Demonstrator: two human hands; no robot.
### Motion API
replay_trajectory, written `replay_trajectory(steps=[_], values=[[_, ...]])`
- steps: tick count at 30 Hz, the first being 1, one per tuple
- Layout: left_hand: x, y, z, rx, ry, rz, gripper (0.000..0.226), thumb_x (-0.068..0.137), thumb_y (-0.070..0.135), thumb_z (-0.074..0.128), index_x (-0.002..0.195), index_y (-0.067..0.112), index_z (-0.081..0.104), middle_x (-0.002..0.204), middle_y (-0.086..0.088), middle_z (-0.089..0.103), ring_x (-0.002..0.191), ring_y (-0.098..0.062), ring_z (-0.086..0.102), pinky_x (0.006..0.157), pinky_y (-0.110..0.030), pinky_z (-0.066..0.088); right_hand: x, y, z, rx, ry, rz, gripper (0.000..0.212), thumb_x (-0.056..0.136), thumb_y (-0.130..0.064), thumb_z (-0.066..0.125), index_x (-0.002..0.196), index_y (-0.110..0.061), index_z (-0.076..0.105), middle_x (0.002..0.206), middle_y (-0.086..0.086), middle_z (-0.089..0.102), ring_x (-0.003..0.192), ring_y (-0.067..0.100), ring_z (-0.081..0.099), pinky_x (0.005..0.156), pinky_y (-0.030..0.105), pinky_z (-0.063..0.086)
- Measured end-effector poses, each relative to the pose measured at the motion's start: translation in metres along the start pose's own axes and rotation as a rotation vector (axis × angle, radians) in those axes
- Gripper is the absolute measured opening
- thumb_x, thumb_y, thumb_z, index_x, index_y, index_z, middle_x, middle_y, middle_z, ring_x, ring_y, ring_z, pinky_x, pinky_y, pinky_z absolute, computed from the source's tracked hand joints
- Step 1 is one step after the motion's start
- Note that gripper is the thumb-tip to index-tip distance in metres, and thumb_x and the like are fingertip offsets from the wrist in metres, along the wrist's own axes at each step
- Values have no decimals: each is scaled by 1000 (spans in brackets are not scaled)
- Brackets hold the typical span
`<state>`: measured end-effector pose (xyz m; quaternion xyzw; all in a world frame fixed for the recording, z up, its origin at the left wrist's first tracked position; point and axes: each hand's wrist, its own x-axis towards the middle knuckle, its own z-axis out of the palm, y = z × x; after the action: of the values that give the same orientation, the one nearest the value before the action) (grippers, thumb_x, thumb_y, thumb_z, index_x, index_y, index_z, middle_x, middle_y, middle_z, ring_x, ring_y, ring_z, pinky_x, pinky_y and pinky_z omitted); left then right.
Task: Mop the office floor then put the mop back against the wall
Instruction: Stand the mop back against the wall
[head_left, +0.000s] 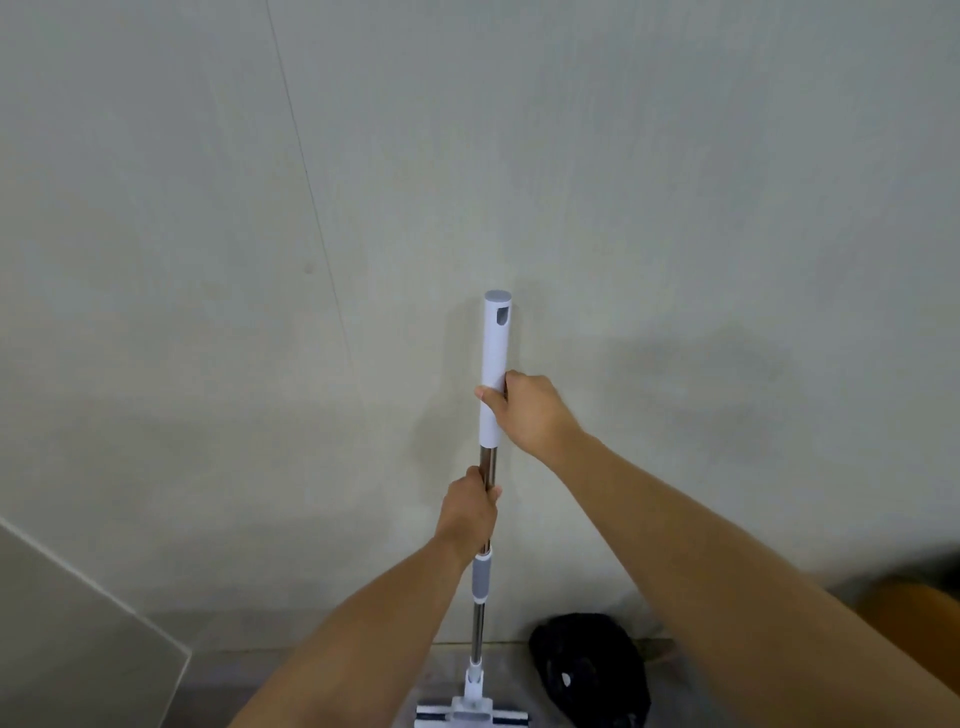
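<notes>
The mop stands upright in front of a pale wall, its white top grip pointing up and its flat white head on the floor at the bottom edge. My right hand grips the lower part of the white grip. My left hand grips the metal shaft just below, above a grey collar. Whether the handle top touches the wall I cannot tell.
A black bag or helmet lies on the floor by the wall, right of the mop head. A pale panel slants in at the lower left. Something brown, blurred shows at the right edge.
</notes>
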<state>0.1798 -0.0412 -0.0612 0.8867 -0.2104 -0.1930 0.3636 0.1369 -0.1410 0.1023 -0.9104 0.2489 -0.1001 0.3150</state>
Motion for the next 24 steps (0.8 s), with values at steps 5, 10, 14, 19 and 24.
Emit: replay_trajectory(steps=[5,10,14,19,24], values=[[25,4,-5,66,-51,7,18,101,30,54,106,13,54,92,-4,61,77,-20,62,67,-32,50,16,2,9,-36,55,34,38,104,-43,52,85,-10,54,78,4,60,71,23,57,60,29,39],[35,8,-6,132,-131,22,27,100,33,55,114,9,54,104,-12,64,92,-29,67,80,-40,56,20,6,12,-23,55,93,38,103,-45,53,89,-10,55,71,-4,53,59,10,50,50,21,33],[32,9,-10,122,-149,22,30,101,35,54,115,9,55,104,-11,63,90,-28,67,80,-39,57,22,4,12,16,56,139,36,102,-44,55,87,-11,55,70,-6,52,57,6,48,49,19,31],[26,16,-20,153,-169,61,33,98,40,56,109,9,56,102,-10,64,87,-25,66,73,-36,55,15,3,7,45,70,215,36,102,-46,53,99,-10,59,88,1,60,68,15,55,52,21,35],[21,26,-28,97,-221,103,34,98,38,57,116,10,54,100,-9,65,82,-22,65,63,-29,47,-1,10,-2,114,124,236,42,103,-45,50,121,-9,61,108,5,68,77,15,59,58,22,41]])
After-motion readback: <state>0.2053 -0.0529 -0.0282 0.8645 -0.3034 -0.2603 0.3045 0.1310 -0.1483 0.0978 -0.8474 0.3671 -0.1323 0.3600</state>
